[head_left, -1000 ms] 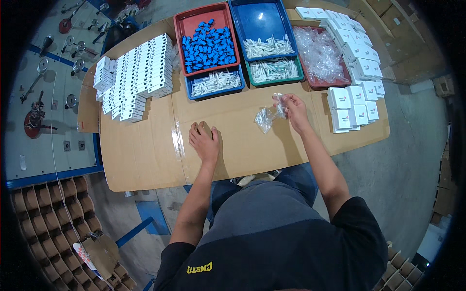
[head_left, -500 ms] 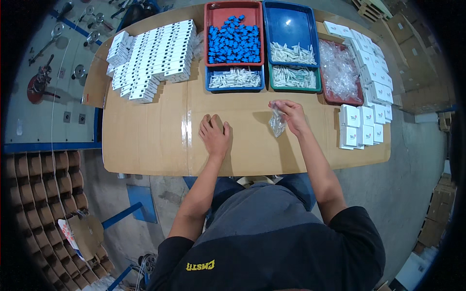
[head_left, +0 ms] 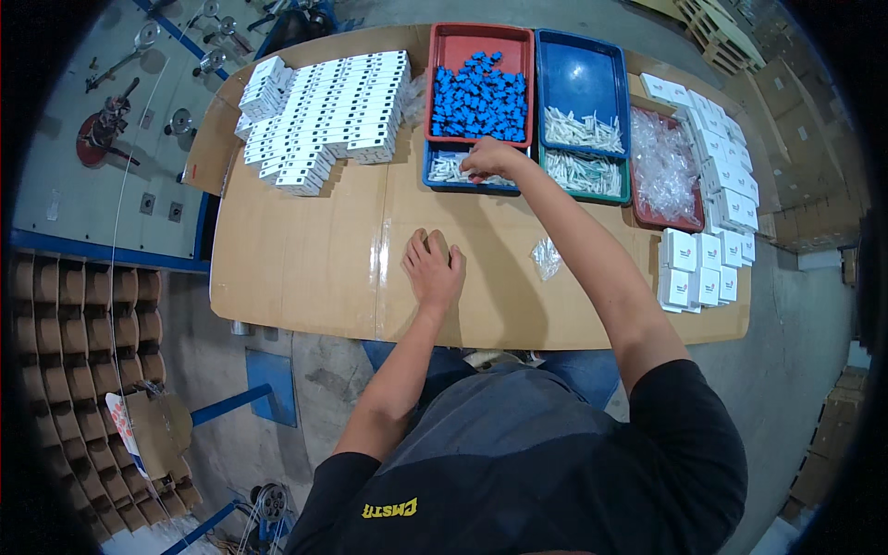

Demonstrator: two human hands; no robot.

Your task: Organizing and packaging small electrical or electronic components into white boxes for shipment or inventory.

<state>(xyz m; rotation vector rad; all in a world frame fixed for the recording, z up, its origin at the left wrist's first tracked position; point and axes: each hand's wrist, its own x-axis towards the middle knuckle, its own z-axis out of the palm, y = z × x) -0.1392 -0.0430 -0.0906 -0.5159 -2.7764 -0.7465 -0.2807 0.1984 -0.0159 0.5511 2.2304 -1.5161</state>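
My left hand rests on the cardboard tabletop with its fingers apart, holding nothing. My right hand is over the small blue tray of white stick-like parts. Its fingers point down and are drawn together at the parts; whatever they grip is hidden. A small clear plastic bag with pale contents lies on the cardboard, left of my right forearm. Behind my right hand, a red tray holds a heap of blue plastic pieces.
White boxes stand in rows at the back left. At the right are more white boxes and a red tray of clear plastic bags. A blue tray partly overlaps a green tray; both hold white parts.
My right hand has let go of the clear bag, which now lies on the cardboard, and has reached forward and left to the blue tray. The left hand stays on the tabletop.
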